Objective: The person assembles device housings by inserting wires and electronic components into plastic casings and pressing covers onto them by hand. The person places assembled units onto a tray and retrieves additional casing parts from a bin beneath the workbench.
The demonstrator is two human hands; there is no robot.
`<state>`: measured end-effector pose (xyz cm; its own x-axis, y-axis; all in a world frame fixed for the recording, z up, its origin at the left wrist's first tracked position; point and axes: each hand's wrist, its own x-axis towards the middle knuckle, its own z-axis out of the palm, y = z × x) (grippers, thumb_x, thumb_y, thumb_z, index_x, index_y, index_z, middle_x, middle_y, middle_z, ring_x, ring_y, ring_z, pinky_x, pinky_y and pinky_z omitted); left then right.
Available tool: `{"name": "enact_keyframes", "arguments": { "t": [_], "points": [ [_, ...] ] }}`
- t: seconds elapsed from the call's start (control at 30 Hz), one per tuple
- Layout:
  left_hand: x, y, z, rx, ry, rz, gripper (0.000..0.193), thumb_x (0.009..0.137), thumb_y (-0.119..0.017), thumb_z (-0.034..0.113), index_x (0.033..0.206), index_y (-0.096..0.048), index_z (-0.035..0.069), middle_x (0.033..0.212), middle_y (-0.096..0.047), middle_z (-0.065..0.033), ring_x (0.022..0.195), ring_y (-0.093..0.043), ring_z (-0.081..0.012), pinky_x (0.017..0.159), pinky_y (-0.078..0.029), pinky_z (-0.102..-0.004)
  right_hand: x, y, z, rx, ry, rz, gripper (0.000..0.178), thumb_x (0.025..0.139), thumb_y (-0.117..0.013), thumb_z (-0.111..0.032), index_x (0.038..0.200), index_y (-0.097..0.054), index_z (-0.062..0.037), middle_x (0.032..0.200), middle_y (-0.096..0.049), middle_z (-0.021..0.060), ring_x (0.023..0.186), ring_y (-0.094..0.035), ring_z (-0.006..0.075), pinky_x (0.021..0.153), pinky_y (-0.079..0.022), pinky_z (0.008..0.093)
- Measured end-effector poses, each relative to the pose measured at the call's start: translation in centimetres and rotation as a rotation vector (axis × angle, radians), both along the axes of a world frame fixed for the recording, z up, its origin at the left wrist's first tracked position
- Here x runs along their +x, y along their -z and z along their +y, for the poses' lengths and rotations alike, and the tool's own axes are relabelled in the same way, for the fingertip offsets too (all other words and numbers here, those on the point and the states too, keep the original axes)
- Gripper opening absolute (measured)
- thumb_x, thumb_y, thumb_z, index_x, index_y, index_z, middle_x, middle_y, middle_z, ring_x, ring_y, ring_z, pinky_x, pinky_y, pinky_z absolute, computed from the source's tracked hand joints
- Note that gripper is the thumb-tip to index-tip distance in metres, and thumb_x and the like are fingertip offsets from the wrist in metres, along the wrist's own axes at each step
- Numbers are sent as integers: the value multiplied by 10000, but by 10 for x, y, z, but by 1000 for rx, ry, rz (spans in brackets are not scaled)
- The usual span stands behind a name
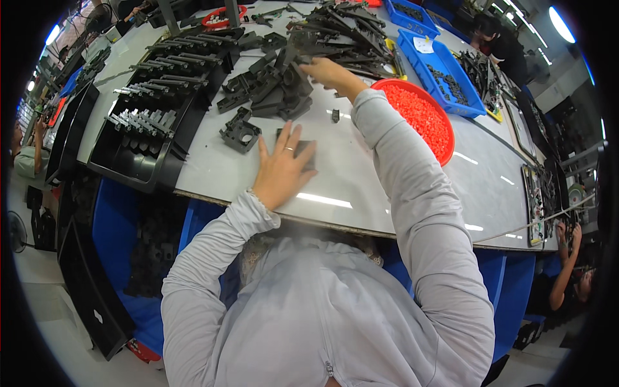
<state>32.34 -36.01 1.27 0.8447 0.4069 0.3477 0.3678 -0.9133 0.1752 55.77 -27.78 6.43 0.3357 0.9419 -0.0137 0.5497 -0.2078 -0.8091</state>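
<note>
My left hand [284,169] lies on the white table with its fingers spread. Partly under those fingers is a flat dark grey plastic part [307,153], mostly hidden by them. Farther off, my right hand [332,73] reaches to the heap of dark grey plastic housings [274,87]. Its fingers are bent and closed on a dark grey plastic part at the heap's right edge, blurred there. One housing with a round hole [240,132] sits left of my left hand. A small dark piece [335,115] stands alone below my right wrist.
A black tray [138,169] at left carries rows of long dark parts. To the right are a red bowl of small red pieces [416,116] and a blue bin of small dark pieces [445,80]. Long dark parts [342,39] are piled at the back. Other people work at both sides.
</note>
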Motion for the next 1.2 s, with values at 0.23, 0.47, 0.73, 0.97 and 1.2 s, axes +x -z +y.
{"name": "enact_keyframes", "arguments": {
  "t": [0.23,0.47,0.73,0.97,1.2],
  "points": [
    [0,-2,23,47,-212,-27,515,768,-653,277,1240,-494,147,1392,-288,-177,1346,-156,-336,940,-177,-693,31,19,-17,-161,-563,-865,305,820,-514,-261,962,-627,-16,866,-649,157,761,-623,288,678,-470,376],
    [-12,0,18,9,-244,-69,454,771,-640,247,1162,-523,48,1266,-438,-201,1298,-282,-319,967,-168,-667,53,-43,-33,-69,-407,-441,265,745,-584,-227,850,-665,2,733,-651,126,669,-618,212,657,-474,330],
    [-9,-6,10,-66,-9,-92,370,738,-673,208,1052,-570,40,1170,-506,-175,1199,-411,-337,973,-308,-515,181,-70,6,398,195,-457,321,682,-653,-130,989,-640,-36,900,-658,142,827,-628,293,740,-483,331],
    [-2,-17,28,-223,113,-68,391,672,-721,223,990,-588,38,1084,-529,-152,1061,-476,-316,873,-368,-416,195,-87,54,446,44,-360,423,682,-561,1,1101,-590,-53,986,-637,156,890,-610,253,815,-470,326],
    [12,-40,48,-259,158,-4,491,619,-739,253,1052,-581,82,1207,-430,-190,1135,-404,-342,888,-340,-436,170,-123,49,223,-39,-488,515,656,-572,-69,1169,-550,-28,1107,-587,157,1010,-556,253,901,-426,329]
  ]
}}
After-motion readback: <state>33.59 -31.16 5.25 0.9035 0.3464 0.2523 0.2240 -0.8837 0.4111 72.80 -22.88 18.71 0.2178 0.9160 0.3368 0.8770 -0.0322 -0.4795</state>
